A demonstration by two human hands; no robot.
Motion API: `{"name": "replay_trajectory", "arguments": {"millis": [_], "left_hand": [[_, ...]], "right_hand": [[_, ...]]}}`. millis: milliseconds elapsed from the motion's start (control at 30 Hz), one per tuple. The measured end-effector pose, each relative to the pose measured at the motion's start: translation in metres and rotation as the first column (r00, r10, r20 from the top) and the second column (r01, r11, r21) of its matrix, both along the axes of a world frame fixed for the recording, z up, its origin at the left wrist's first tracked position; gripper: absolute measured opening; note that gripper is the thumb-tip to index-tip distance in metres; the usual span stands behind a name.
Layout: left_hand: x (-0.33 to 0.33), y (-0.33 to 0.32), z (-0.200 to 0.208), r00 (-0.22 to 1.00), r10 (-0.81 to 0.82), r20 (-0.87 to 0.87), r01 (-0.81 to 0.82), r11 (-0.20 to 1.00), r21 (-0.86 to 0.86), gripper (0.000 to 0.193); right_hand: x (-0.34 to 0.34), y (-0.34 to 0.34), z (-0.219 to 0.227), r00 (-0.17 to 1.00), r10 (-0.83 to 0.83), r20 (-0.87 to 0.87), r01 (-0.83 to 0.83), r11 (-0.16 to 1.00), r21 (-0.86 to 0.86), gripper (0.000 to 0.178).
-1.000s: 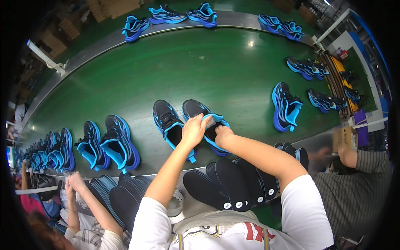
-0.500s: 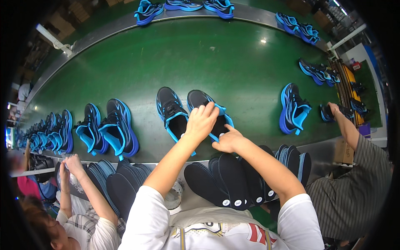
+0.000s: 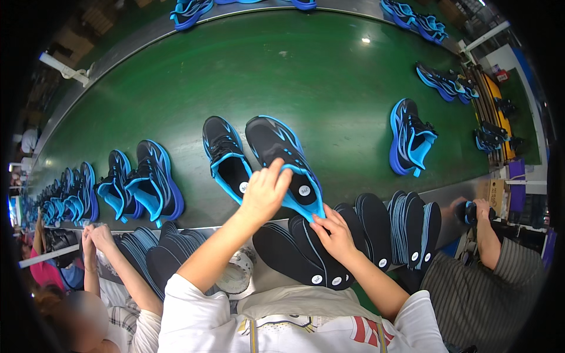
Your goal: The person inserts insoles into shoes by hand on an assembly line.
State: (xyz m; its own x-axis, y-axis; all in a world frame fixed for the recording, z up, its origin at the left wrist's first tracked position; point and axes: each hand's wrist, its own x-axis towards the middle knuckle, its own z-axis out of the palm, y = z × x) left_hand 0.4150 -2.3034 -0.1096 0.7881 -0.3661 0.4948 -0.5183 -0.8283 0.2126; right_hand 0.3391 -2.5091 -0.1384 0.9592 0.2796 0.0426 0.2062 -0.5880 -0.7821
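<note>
A black and blue sneaker (image 3: 273,141) lies on the green belt before me, toe pointing away. My left hand (image 3: 266,193) grips its collar near the tongue with bent fingers. My right hand (image 3: 335,232) pinches the blue heel tab between thumb and fingers. Inside the shoe shows a black insole with a round white sticker at the heel. Just left stands a matching sneaker (image 3: 222,141), also with a stickered insole inside; my left hand is close to its collar. My left fingers hide part of the held shoe's opening.
Stacks of black insoles (image 3: 288,250) line the near ledge, with more insoles (image 3: 406,226) to the right. Sneaker pairs (image 3: 156,179) stand at left; a single sneaker (image 3: 409,141) is at right. Co-workers' hands (image 3: 100,238) show at left, and another hand (image 3: 484,210) holds a dark shoe at right.
My right hand has moved from inside the shoe to its heel. The sneaker's heel has come nearer to me, and its insole sticker now shows. The right co-worker's hand has drawn back from the belt.
</note>
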Motion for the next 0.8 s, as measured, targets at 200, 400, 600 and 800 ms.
{"name": "replay_trajectory", "arguments": {"millis": [200, 400, 600, 800], "left_hand": [[0.061, 0.020, -0.006, 0.993, 0.114, -0.001, -0.114, 0.993, 0.010, 0.009], [0.095, 0.060, 0.042, 0.951, 0.293, 0.099, -0.276, 0.948, -0.156, 0.004], [0.061, 0.089, 0.079, 0.835, -0.113, -0.538, -0.428, 0.481, -0.765, 0.015], [-0.005, 0.058, 0.051, 0.527, -0.576, -0.625, -0.628, 0.232, -0.743, 0.016]], "right_hand": [[0.046, 0.025, 0.013, 0.997, 0.005, -0.078, -0.002, 0.999, 0.043, 0.028], [0.094, -0.062, 0.022, 0.912, -0.237, 0.335, 0.343, 0.888, -0.306, 0.055], [0.142, -0.206, -0.003, 0.751, -0.646, 0.135, 0.627, 0.633, -0.454, 0.042], [0.130, -0.144, -0.005, 0.899, -0.384, 0.211, 0.430, 0.865, -0.259, 0.021]]}}
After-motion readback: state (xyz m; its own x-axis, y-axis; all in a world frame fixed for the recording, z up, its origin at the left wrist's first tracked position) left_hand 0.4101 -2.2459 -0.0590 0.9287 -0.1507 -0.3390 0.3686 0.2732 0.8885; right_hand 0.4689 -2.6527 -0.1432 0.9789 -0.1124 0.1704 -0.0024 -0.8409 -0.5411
